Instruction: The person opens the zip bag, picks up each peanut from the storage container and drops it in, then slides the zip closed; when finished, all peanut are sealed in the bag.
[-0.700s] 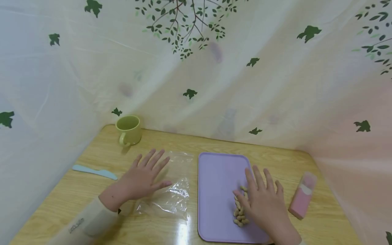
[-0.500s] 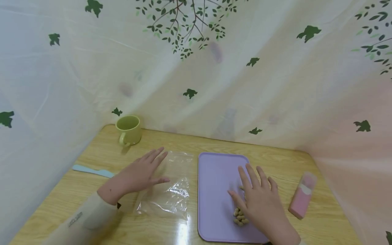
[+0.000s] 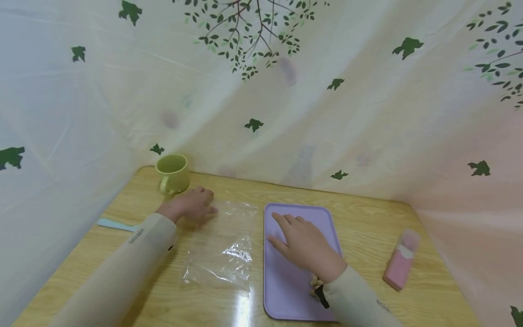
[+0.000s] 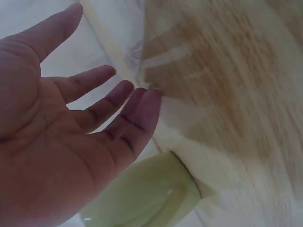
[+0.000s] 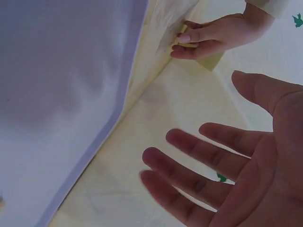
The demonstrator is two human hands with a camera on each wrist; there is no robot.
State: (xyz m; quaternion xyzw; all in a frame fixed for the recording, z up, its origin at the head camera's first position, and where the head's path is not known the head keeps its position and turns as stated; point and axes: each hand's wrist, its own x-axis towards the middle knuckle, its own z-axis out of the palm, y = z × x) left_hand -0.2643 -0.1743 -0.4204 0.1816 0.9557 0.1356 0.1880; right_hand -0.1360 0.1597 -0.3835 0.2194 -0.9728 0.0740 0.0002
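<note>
My left hand hovers by the upper left corner of a clear plastic zip bag, its fingers slightly bent and holding nothing. In the left wrist view the left hand shows a bare palm, with the green mug just beyond its fingers. Above a lilac tray is my right hand, fingers spread loosely. Its palm is bare in the right wrist view. Peanuts lie on the tray, mostly hidden by the right wrist and sleeve.
The green mug stands at the table's back left. A light blue plastic knife is partly covered by the left sleeve. On the right lies a pink container with a clear cap. A printed curtain borders the table behind.
Both hands have moved: the left forward toward the mug and bag's far corner, the right leftward and over the tray's middle. The right sleeve now covers most of the peanuts.
</note>
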